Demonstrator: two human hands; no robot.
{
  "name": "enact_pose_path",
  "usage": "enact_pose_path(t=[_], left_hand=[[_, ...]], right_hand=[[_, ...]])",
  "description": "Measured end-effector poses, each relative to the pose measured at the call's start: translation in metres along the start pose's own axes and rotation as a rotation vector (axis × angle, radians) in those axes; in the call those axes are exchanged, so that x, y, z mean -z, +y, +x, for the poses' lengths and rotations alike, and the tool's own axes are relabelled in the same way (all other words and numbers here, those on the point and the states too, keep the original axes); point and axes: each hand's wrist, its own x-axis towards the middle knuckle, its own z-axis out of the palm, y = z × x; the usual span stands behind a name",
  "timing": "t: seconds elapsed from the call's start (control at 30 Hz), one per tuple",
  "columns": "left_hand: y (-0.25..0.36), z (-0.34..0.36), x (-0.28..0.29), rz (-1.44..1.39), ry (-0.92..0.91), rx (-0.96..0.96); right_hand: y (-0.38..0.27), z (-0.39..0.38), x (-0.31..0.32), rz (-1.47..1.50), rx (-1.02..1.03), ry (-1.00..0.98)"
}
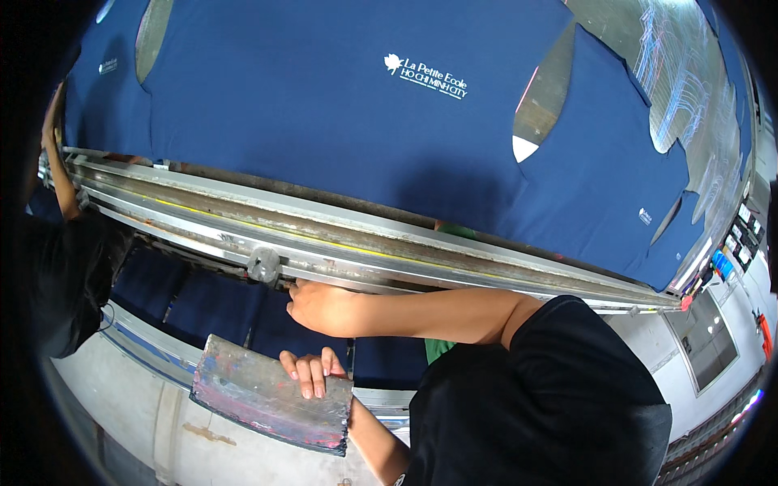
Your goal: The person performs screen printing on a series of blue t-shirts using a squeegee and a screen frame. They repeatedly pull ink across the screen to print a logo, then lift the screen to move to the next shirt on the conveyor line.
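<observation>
My left hand (pixel 311 374) is closed on the top edge of a flat grey squeegee (pixel 263 405), stained with pink, red and blue ink. Its fingers curl over the near face, while the thumb is hidden behind. Across my body reaches my right arm, its hand (pixel 318 306) closed beside a long metal rail (pixel 365 253). The fingertips touch or nearly touch the rail near a small grey clamp block (pixel 263 265); what they hold, if anything, is hidden. Beyond the rail, a navy T-shirt (pixel 324 121) lies flat with a small white print.
More navy shirts (pixel 604 162) lie to either side on the table. Dark blue pieces (pixel 212 304) lie below the rail. At the far left a co-worker's arm (pixel 61 174) reaches up to the table. A pale wall (pixel 113 397) stands at lower left.
</observation>
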Motion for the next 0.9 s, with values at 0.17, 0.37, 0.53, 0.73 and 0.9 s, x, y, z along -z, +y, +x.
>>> enact_pose_path(t=[0.17,0.37,0.53,0.73,0.9], left_hand=[[-0.011,0.014,-0.011,0.051,-0.011,0.014],[-0.017,0.022,-0.015,0.115,-0.020,0.015],[-0.019,0.021,-0.011,0.126,-0.021,0.023],[-0.018,0.020,0.004,0.122,-0.041,0.080],[-0.024,0.016,-0.001,0.118,0.010,0.041]], right_hand=[[-0.001,0.001,-0.007,0.076,0.080,-0.107],[0.004,-0.004,0.009,0.199,0.125,-0.212],[-0.002,-0.011,0.009,0.036,0.081,-0.273],[-0.002,-0.015,0.005,0.065,0.013,-0.341],[-0.002,-0.015,0.009,0.090,0.031,-0.327]])
